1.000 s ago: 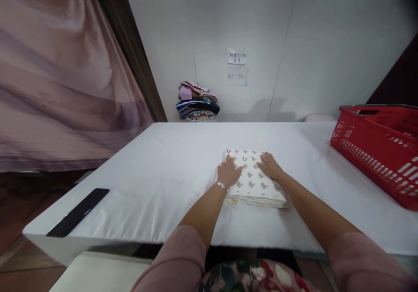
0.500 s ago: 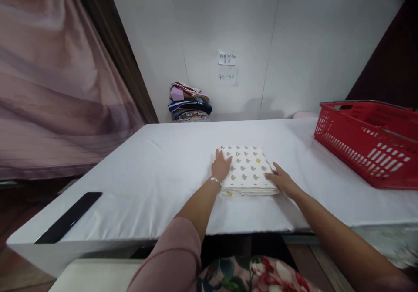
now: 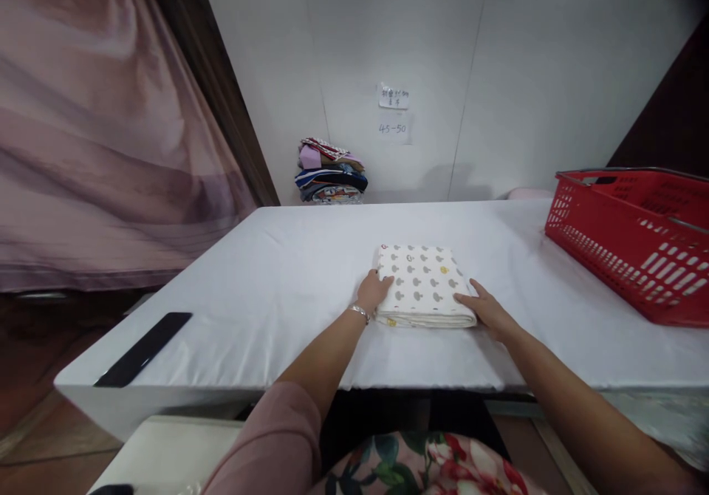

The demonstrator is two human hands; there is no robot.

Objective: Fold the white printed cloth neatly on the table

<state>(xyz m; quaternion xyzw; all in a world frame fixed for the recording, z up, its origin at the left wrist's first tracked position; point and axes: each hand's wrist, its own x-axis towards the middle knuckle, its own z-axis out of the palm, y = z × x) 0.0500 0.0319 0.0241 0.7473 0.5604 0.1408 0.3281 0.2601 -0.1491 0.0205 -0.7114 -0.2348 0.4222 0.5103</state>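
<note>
A white folded cloth (image 3: 424, 281), printed with grey mushroom shapes and a few yellow and red ones, lies flat on the white-covered table. My left hand (image 3: 375, 289), with a bracelet at the wrist, grips its left edge. The thumb rests on top, while the other fingers are partly hidden along the side. At the right edge, near the front corner, my right hand (image 3: 487, 309) holds the cloth with its thumb on top and its fingers along the side. The layered fold faces me.
A red plastic basket (image 3: 631, 247) stands at the table's right. Toward the left front corner lies a black phone-like slab (image 3: 145, 349). Behind the far edge is a stack of folded fabrics (image 3: 331, 173) by the wall. A pink curtain (image 3: 111, 125) hangs at left.
My left hand has slid slightly toward me along the cloth's left edge, its fingers now lower at the side. The right hand keeps its place. The whole view has shifted a little.
</note>
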